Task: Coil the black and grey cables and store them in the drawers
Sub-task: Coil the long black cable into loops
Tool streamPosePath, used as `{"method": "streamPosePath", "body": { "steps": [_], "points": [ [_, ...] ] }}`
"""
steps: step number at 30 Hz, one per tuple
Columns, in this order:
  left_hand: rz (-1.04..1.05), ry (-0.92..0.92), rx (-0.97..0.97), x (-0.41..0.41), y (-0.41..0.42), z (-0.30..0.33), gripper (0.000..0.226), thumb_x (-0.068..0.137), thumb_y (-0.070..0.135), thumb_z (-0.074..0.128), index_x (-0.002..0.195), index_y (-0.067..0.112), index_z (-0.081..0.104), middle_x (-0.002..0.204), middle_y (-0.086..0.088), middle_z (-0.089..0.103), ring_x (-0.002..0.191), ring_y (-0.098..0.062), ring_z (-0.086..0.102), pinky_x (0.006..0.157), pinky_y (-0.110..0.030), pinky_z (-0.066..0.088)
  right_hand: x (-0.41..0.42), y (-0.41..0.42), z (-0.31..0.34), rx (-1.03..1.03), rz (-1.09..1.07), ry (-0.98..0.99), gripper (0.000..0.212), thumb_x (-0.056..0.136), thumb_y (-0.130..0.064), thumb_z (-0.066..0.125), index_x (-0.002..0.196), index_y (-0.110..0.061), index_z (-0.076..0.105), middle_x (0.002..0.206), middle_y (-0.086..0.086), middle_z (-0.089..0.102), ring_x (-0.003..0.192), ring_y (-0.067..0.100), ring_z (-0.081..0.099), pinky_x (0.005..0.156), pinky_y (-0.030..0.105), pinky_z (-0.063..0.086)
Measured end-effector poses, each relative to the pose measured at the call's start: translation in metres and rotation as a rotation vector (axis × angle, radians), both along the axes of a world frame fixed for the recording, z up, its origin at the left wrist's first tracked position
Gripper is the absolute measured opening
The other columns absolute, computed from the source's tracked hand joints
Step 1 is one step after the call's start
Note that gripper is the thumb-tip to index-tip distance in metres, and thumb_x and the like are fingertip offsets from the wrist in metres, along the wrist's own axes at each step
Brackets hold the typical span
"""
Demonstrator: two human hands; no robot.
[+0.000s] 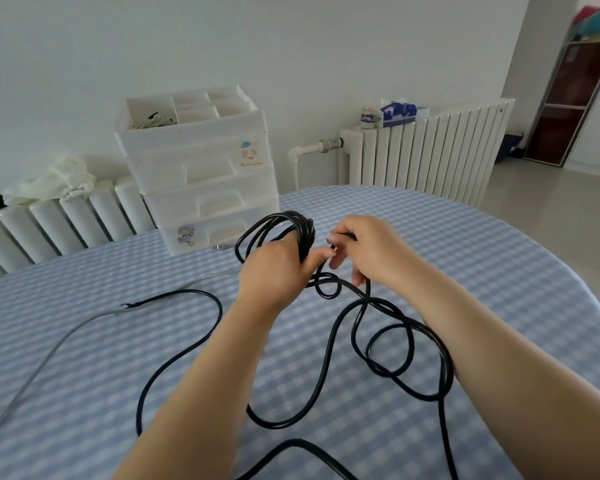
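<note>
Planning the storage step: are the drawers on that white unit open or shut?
Shut: all three fronts of the drawer unit sit flush; only its top tray is open.

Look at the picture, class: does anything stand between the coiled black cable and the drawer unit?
Nothing visible does. The left hand holds the black cable coil just in front of the drawer unit, with only bare tablecloth between. The drawers themselves appear closed.
</note>
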State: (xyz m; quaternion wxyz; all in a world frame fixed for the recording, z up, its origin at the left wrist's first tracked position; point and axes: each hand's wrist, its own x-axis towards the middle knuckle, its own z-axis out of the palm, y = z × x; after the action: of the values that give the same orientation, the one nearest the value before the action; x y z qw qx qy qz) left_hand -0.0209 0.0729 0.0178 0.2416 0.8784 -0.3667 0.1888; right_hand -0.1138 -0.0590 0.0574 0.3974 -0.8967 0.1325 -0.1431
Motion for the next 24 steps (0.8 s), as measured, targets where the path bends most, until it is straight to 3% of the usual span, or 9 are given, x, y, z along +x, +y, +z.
{"method": "streamPosePath", "body": {
  "steps": [4, 7, 9, 13, 15, 17, 19, 21, 24],
  "points": [
    [0.038, 0.139, 0.182, -0.003, 0.001, 0.013, 0.066, 0.067, 0.081, 0.049, 0.068, 0.017, 0.034, 0.055, 0.003, 0.038, 0.05, -0.012, 0.036, 0.046, -0.027, 0.027, 0.001, -0.026, -0.007, -0.401, -0.225, -0.158, 0.025, 0.097, -0.043, 0.048, 0.105, -0.026, 0.063, 0.086, -0.011, 0.069, 0.071, 0.013, 0.062, 0.066, 0.032, 0.05],
    [0.018, 0.174, 0.333, -0.004, 0.005, 0.024, 0.061, 0.069, 0.072, 0.063, 0.069, 0.017, 0.036, 0.06, 0.001, 0.042, 0.054, -0.013, 0.039, 0.049, -0.027, 0.029, 0.002, -0.064, -0.012, -0.673, -0.312, -0.382, 0.026, 0.095, -0.039, 0.053, 0.102, -0.018, 0.066, 0.079, -0.008, 0.072, 0.055, 0.014, 0.059, 0.053, 0.031, 0.048],
    [0.019, 0.127, 0.379, 0.001, 0.011, 0.031, 0.051, 0.078, 0.063, 0.062, 0.072, 0.017, 0.042, 0.065, 0.0, 0.051, 0.059, -0.015, 0.047, 0.05, -0.028, 0.033, 0.0, -0.084, -0.019, -0.844, -0.283, -0.501, 0.015, 0.089, -0.027, 0.067, 0.088, -0.012, 0.066, 0.064, -0.009, 0.067, 0.04, 0.008, 0.041, 0.039, 0.022, 0.035],
    [0.02, 0.15, 0.368, 0.013, 0.016, 0.037, 0.04, 0.091, 0.048, 0.05, 0.072, 0.014, 0.045, 0.067, -0.003, 0.055, 0.06, -0.017, 0.05, 0.055, -0.031, 0.04, 0.002, -0.106, -0.036, -0.963, -0.142, -0.325, 0.011, 0.086, -0.022, 0.072, 0.084, -0.014, 0.065, 0.053, -0.011, 0.052, 0.038, 0.009, 0.035, 0.039, 0.016, 0.019],
    [0.04, 0.186, 0.345, 0.012, 0.012, 0.036, 0.039, 0.092, 0.043, 0.049, 0.068, 0.013, 0.042, 0.062, -0.001, 0.05, 0.055, -0.016, 0.046, 0.052, -0.031, 0.038, 0.012, -0.107, -0.04, -0.979, -0.092, -0.191, 0.015, 0.092, -0.029, 0.062, 0.092, -0.015, 0.067, 0.064, -0.007, 0.056, 0.051, 0.013, 0.049, 0.044, 0.022, 0.03],
    [0.103, 0.187, 0.317, 0.011, 0.007, 0.036, 0.037, 0.093, 0.039, 0.046, 0.066, 0.014, 0.04, 0.061, 0.001, 0.048, 0.053, -0.015, 0.044, 0.049, -0.029, 0.032, 0.021, -0.096, -0.041, -1.089, -0.051, -0.117, 0.02, 0.09, -0.019, 0.063, 0.109, -0.013, 0.067, 0.09, 0.003, 0.063, 0.082, 0.024, 0.06, 0.061, 0.032, 0.045],
    [0.147, 0.194, 0.301, 0.011, 0.001, 0.039, 0.034, 0.093, 0.035, 0.045, 0.066, 0.016, 0.039, 0.063, 0.001, 0.048, 0.056, -0.015, 0.044, 0.049, -0.028, 0.031, 0.027, -0.078, -0.044, -1.171, -0.001, -0.168, 0.048, 0.082, -0.008, 0.068, 0.128, -0.007, 0.057, 0.115, 0.012, 0.06, 0.104, 0.032, 0.057, 0.083, 0.042, 0.048],
    [0.169, 0.195, 0.284, 0.009, -0.006, 0.042, 0.03, 0.093, 0.029, 0.045, 0.066, 0.016, 0.041, 0.062, 0.0, 0.048, 0.055, -0.015, 0.044, 0.048, -0.028, 0.03, 0.02, -0.047, -0.036, -1.085, 0.093, -0.239, 0.064, 0.086, -0.018, 0.066, 0.142, -0.003, 0.038, 0.134, 0.013, 0.052, 0.121, 0.031, 0.049, 0.104, 0.041, 0.037],
    [0.175, 0.178, 0.228, 0.004, -0.015, 0.047, 0.023, 0.09, 0.018, 0.045, 0.068, 0.012, 0.047, 0.061, -0.002, 0.05, 0.054, -0.017, 0.047, 0.046, -0.027, 0.031, 0.007, -0.001, -0.031, -0.448, 0.184, -0.159, 0.066, 0.098, -0.03, 0.051, 0.151, -0.011, 0.017, 0.141, 0.002, 0.049, 0.131, 0.021, 0.042, 0.108, 0.032, 0.029]
  ]
}}
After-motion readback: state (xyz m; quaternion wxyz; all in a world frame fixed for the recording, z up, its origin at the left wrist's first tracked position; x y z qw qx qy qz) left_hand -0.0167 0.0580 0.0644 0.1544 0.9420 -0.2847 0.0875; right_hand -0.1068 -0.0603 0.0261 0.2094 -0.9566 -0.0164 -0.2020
